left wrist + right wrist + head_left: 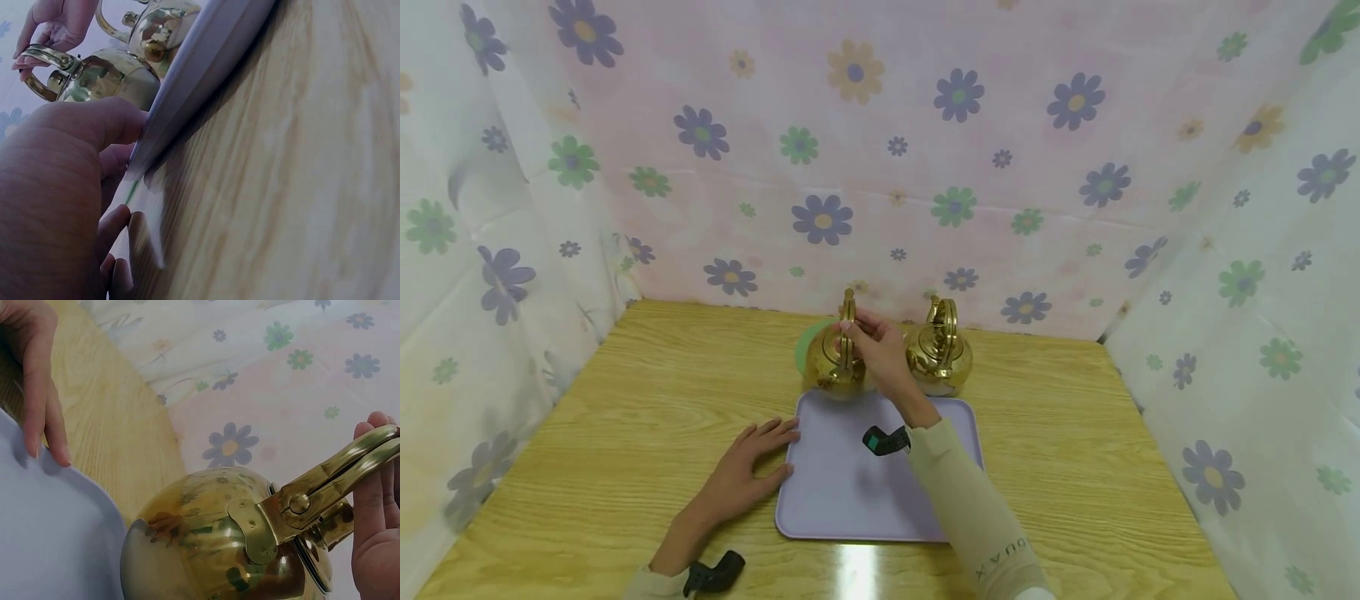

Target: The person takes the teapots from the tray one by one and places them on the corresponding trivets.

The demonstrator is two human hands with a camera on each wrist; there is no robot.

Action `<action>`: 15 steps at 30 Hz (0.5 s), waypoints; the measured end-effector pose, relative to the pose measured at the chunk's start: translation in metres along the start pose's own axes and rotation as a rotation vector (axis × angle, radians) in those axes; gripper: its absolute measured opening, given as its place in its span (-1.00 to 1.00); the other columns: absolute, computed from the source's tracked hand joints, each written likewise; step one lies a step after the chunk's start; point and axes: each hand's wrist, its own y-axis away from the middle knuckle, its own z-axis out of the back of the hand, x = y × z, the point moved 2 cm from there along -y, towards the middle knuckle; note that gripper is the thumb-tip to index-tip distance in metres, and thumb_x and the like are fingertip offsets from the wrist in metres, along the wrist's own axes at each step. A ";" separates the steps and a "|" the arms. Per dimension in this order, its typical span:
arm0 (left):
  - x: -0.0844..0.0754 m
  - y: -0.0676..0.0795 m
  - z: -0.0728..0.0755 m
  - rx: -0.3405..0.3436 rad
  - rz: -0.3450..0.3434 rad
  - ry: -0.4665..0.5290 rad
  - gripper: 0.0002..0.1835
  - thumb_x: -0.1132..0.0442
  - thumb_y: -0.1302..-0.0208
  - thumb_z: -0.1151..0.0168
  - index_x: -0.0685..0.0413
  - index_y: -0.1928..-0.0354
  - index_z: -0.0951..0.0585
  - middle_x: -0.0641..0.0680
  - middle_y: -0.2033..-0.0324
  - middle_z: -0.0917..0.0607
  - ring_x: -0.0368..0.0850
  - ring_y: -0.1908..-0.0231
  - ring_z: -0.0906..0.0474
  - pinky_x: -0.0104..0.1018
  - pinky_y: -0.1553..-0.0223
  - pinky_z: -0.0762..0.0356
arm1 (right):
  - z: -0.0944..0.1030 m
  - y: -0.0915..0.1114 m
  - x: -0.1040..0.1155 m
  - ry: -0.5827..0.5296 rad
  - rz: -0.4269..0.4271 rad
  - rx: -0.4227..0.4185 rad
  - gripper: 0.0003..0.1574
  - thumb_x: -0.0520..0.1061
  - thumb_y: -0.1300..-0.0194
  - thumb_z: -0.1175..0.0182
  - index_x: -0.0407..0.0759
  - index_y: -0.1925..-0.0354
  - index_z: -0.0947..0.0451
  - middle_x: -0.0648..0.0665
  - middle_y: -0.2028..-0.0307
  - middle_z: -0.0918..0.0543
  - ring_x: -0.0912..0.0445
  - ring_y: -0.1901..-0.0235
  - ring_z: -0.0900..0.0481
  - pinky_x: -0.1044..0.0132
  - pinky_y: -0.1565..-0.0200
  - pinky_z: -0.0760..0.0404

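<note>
My right hand grips the upright handle of a golden kettle at the far edge of a lilac tray. Whether the kettle rests on the surface or hangs just above it is unclear. A second golden kettle stands just to its right, behind the tray's far rim. My left hand lies flat on the wooden table, its straight fingers touching the tray's left edge. The left wrist view shows both kettles beyond that hand.
Something round and green shows behind the held kettle. The wooden table is enclosed at the back and both sides by flowered cloth walls. A black strap with a camera sits on each wrist.
</note>
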 end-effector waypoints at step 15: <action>-0.001 0.000 0.000 -0.010 -0.007 -0.004 -0.53 0.22 -0.29 -0.40 0.07 -0.24 -0.64 0.10 -0.35 -0.56 0.32 -0.39 -0.36 0.23 -0.44 -0.01 | -0.003 -0.024 -0.004 0.051 0.034 0.009 -0.64 -0.31 -0.51 -0.11 -0.50 -0.17 -0.53 -0.62 0.01 -0.61 0.13 0.39 -0.72 0.34 0.29 -0.76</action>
